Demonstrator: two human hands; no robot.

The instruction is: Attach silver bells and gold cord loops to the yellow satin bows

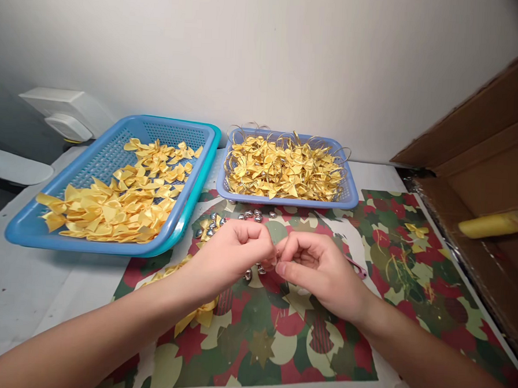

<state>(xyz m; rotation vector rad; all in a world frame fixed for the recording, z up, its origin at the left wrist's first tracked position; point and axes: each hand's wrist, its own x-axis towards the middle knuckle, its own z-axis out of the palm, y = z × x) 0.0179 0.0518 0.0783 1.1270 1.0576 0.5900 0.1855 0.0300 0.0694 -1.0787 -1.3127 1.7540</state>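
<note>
My left hand [247,248] and my right hand [313,269] meet over the patterned sheet, fingertips almost touching. Both are closed in a pinch. Whatever sits between the fingertips is too small and hidden to name. Silver bells or beads [248,274] lie just beneath the hands, and more silver pieces [256,216] rest behind them. Beside my left wrist are several yellow ribbon bows [203,314], partly covered by the forearm. A pink-handled tool [361,272] shows in part behind my right hand.
A blue basket [16,230] of yellow bows stands at the left. Behind the hands, a lilac basket [354,196] holds bows with gold cord loops. Thread scraps and a bow [417,230] lie at right. A cardboard box [491,142] with a yellow roll [492,223] borders the right side.
</note>
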